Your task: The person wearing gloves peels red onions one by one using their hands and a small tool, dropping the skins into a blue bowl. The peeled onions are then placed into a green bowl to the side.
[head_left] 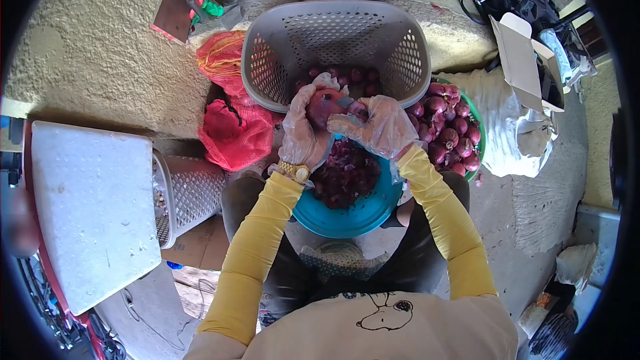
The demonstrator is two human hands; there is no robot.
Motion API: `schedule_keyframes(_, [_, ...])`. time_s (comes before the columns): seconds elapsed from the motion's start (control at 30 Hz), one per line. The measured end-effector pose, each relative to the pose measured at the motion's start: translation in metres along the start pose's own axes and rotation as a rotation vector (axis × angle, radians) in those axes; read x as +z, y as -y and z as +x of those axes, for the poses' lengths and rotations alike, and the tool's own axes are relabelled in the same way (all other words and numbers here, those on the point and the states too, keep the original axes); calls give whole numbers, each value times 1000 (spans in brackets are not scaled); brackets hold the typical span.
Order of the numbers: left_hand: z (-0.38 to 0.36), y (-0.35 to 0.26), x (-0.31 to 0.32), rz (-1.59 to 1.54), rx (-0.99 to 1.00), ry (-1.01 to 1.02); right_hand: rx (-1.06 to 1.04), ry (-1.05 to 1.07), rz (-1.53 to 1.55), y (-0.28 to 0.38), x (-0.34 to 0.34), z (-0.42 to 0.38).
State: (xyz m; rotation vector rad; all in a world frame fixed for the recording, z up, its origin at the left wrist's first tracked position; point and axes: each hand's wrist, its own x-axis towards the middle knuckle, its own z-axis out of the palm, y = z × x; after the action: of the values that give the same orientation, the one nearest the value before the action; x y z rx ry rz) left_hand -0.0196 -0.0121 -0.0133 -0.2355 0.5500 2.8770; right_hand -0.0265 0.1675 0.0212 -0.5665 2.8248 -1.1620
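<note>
Gloved in clear plastic, my left hand (305, 130) is wrapped round a red onion (325, 108) above a blue basin (347, 225). My right hand (385, 127), also gloved, is closed close beside that onion, with its fingers round something dark and purplish, too small to name. Dark red onion skins or pieces (347, 177) lie in the basin. Behind my hands, a tall grey perforated basket (333, 20) holds several onions at its bottom. To the right, a green-rimmed basin (483, 140) is heaped with red onions (449, 137).
Red mesh sacks (233, 133) lie left of the grey basket. Farther left are a white board (93, 207) and a light perforated basket (193, 193). A white sack (500, 120) and an open cardboard box (523, 60) are on the right.
</note>
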Motion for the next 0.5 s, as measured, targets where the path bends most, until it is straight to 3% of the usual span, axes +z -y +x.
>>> schedule_keyframes(0.27, [-1,1,-2,30,6,6,-1,-24,-87,-2,6,-2])
schedule_keyframes(0.33, [-1,3,-2,56,23,13,51,31,72,1,2,-2])
schedule_keyframes(0.5, [-1,5,-3,82,29,44,28,46,64,2,1,-2])
